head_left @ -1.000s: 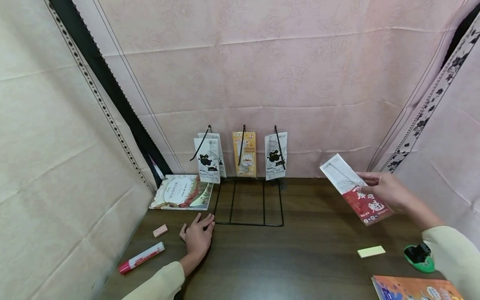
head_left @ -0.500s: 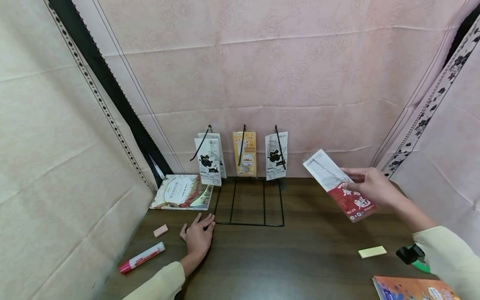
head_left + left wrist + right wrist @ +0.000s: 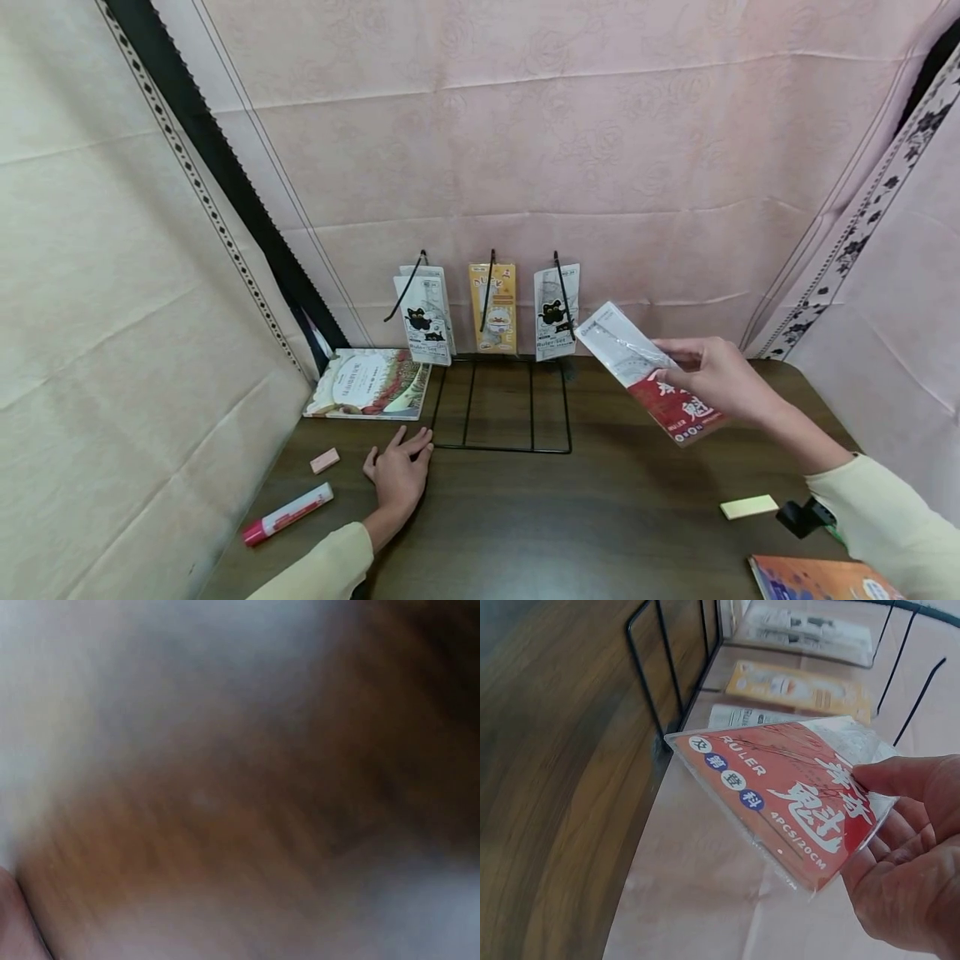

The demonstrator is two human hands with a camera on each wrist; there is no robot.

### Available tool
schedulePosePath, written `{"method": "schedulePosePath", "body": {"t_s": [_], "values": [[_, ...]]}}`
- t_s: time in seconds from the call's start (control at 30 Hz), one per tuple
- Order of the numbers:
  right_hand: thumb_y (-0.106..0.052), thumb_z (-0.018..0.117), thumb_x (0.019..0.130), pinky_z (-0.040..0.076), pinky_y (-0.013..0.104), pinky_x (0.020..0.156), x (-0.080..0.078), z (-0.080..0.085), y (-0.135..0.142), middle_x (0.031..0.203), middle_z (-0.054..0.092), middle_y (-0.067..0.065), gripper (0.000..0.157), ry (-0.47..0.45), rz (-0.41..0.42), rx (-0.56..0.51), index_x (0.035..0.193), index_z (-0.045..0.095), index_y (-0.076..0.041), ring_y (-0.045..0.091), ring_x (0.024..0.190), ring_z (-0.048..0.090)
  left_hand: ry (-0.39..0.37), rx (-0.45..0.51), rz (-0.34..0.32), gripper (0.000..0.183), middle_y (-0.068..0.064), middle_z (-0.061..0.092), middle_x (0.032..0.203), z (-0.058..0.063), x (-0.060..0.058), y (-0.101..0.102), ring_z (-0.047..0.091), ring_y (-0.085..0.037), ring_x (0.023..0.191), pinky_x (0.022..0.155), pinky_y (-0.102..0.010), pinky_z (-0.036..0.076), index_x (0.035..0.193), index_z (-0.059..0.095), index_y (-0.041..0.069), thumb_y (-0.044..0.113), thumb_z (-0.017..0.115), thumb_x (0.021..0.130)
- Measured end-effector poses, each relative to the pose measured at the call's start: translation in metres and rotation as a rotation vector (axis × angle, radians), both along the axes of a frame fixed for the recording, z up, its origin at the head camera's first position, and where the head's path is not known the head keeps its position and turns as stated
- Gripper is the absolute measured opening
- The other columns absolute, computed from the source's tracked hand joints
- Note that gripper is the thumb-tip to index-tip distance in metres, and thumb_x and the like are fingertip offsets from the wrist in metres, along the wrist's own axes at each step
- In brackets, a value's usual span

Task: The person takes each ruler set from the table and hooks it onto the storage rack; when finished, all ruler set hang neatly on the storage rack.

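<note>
My right hand (image 3: 716, 379) pinches a flat red and white ruler packet (image 3: 663, 400) between thumb and fingers, held tilted above the table. Its upper end lies close to the right hook in the head view; whether they touch I cannot tell. In the right wrist view, the red face of the packet reads "RULER". My left hand (image 3: 397, 475) rests on the table, fingertips at the near left corner of a black wire rack (image 3: 502, 451). On its hooks hang white cat packets (image 3: 423, 317) at left, an orange packet (image 3: 504, 308) in the middle and another white packet (image 3: 551, 312) at right.
An illustrated booklet (image 3: 367, 383) lies left of the rack. Nearer are a pink eraser (image 3: 325, 461) and a glue stick (image 3: 287, 515). At right lie a pale yellow strip (image 3: 748, 507) and an orange book (image 3: 821, 579). Cloth curtains (image 3: 600, 167) enclose the table.
My right hand has moved left with the ruler packet, towards the rack's right hook. The front packet on the left hook has swung slightly. My left hand keeps its place at the rack's corner.
</note>
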State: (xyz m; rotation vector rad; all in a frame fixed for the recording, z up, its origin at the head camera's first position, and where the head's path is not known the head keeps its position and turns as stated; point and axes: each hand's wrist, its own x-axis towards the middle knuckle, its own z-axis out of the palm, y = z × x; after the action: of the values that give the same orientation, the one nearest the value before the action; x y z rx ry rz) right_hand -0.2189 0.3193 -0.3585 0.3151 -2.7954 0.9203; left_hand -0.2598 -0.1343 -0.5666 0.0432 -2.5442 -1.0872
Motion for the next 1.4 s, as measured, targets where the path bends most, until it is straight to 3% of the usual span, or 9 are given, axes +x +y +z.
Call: {"method": "schedulePosePath", "body": {"t_s": [0.4,0.67,1.03,1.4], "values": [[-0.01,0.069,0.084,0.053,0.025,0.06,0.007,0.001,-0.035,0.112,0.073,0.008,0.043,-0.019,0.1,-0.065,0.126,0.066,-0.014,0.01,0.074,0.065,0.039,-0.013,0.002,0.025,0.008,0.071,0.117,-0.003,0.001,0.0,0.051,-0.021,0.133,0.11,-0.062,0.008,0.112,0.074,0.022,0.022,0.071,0.087],[-0.005,0.069,0.084,0.053,0.023,0.067,0.009,-0.008,-0.055,0.11,0.073,0.008,0.036,-0.045,0.156,-0.112,0.118,0.067,-0.017,0.012,0.086,0.069,0.032,-0.01,-0.006,0.027,0.008,0.07,0.117,-0.006,0.001,0.001,0.051,-0.022,0.133,0.111,-0.062,0.008,0.112,0.074,0.023,0.021,0.073,0.085],[-0.009,0.067,0.087,0.054,0.024,0.074,0.004,-0.007,-0.085,0.111,0.072,0.001,0.026,-0.053,0.247,-0.156,0.108,0.066,-0.026,0.011,0.096,0.069,0.026,-0.013,0.011,0.027,0.01,0.07,0.117,-0.005,0.002,-0.001,0.051,-0.02,0.133,0.11,-0.062,0.008,0.113,0.073,0.024,0.023,0.072,0.086],[-0.011,0.068,0.088,0.057,0.026,0.07,0.007,-0.003,-0.107,0.112,0.071,0.0,0.025,-0.078,0.317,-0.23,0.106,0.065,-0.027,0.014,0.088,0.069,0.051,-0.009,0.022,0.027,0.007,0.071,0.115,-0.006,0.001,-0.001,0.053,-0.022,0.131,0.109,-0.063,0.009,0.111,0.074,0.023,0.02,0.074,0.084]]}}
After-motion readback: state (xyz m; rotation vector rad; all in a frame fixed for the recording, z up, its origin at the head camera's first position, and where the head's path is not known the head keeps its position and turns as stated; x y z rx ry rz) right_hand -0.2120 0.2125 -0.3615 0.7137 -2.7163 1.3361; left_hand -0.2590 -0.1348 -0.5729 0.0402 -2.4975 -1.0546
